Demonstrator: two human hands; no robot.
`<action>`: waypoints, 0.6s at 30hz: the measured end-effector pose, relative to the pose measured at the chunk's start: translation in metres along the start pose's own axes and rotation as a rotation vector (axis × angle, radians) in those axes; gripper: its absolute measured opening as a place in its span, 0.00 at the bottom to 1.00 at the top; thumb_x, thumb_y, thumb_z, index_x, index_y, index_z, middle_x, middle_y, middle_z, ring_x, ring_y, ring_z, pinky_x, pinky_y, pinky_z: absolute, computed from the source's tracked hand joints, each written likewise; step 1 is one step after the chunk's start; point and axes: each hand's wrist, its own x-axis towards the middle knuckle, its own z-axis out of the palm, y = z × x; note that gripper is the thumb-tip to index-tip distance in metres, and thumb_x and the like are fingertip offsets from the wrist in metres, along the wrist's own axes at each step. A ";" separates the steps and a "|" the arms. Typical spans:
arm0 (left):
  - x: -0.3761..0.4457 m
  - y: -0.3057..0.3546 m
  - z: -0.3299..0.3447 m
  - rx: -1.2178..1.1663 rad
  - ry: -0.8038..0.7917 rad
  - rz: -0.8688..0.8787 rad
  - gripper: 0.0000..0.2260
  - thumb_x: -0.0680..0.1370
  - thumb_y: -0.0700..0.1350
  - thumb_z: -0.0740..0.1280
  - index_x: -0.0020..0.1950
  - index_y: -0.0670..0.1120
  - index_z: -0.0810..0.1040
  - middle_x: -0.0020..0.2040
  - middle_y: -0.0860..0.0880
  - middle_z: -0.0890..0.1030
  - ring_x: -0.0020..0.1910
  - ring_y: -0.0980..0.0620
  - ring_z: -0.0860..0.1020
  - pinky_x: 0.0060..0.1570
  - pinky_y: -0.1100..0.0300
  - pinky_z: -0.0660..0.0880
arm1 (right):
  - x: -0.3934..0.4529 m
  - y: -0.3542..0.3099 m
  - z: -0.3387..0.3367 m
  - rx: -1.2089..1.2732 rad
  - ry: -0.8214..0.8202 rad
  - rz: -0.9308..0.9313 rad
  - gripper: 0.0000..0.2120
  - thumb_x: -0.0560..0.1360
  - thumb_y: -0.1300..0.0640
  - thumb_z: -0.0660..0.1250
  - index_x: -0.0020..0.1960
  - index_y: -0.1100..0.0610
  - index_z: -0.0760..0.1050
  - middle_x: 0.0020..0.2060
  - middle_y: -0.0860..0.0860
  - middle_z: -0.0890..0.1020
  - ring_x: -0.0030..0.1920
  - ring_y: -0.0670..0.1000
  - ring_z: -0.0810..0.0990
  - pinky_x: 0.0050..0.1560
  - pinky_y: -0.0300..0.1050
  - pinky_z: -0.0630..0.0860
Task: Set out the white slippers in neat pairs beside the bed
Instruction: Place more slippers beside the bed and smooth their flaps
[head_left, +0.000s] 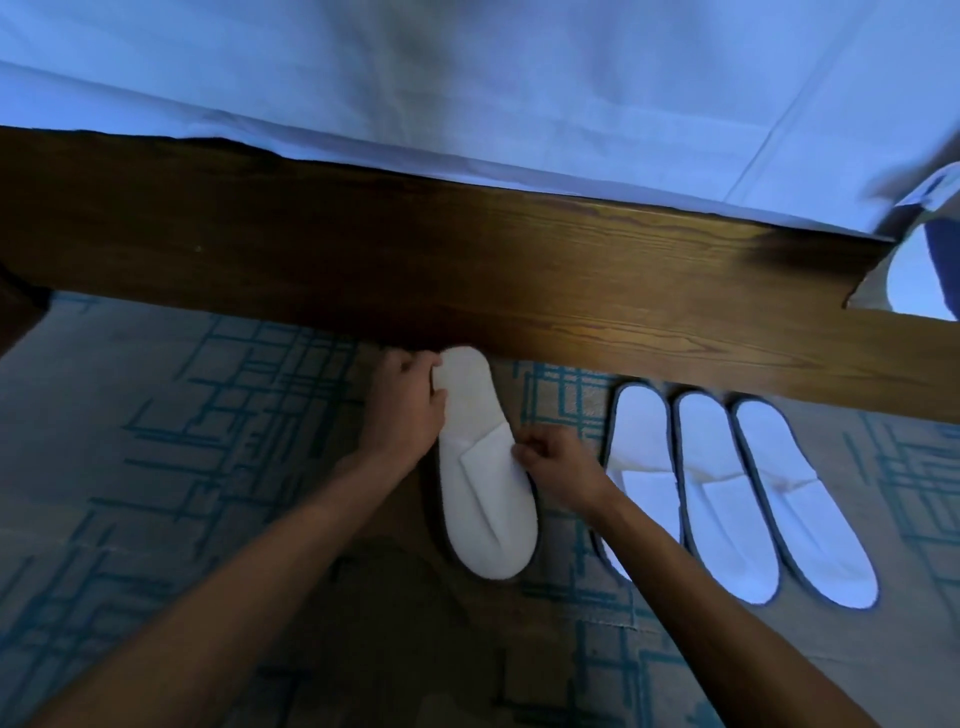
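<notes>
Head view: flat white slipper (485, 483)

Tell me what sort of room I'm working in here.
Most likely a hotel bedroom. A bed with a wooden bed frame and white sheet stands on patterned carpet, and thin white slippers of the disposable guest kind are lined up beside it.
</notes>
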 end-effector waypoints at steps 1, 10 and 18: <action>-0.007 0.000 0.004 -0.095 -0.054 -0.114 0.20 0.77 0.46 0.67 0.68 0.51 0.68 0.66 0.45 0.69 0.62 0.46 0.73 0.58 0.52 0.74 | 0.000 0.004 -0.002 0.056 0.027 0.048 0.09 0.77 0.57 0.63 0.47 0.61 0.79 0.43 0.59 0.83 0.43 0.54 0.80 0.42 0.44 0.72; -0.035 0.000 0.042 -0.520 -0.488 -0.459 0.28 0.78 0.41 0.65 0.75 0.51 0.60 0.58 0.45 0.77 0.46 0.51 0.78 0.42 0.62 0.74 | 0.000 0.026 -0.009 0.259 0.030 0.243 0.09 0.78 0.58 0.63 0.47 0.59 0.81 0.43 0.55 0.83 0.43 0.52 0.79 0.45 0.47 0.75; -0.030 0.017 0.083 -0.311 -0.537 -0.356 0.26 0.79 0.42 0.63 0.76 0.50 0.59 0.62 0.42 0.76 0.60 0.44 0.76 0.63 0.46 0.74 | -0.013 0.050 -0.021 -0.074 0.037 0.057 0.07 0.71 0.64 0.66 0.49 0.58 0.76 0.39 0.52 0.79 0.38 0.50 0.77 0.36 0.36 0.72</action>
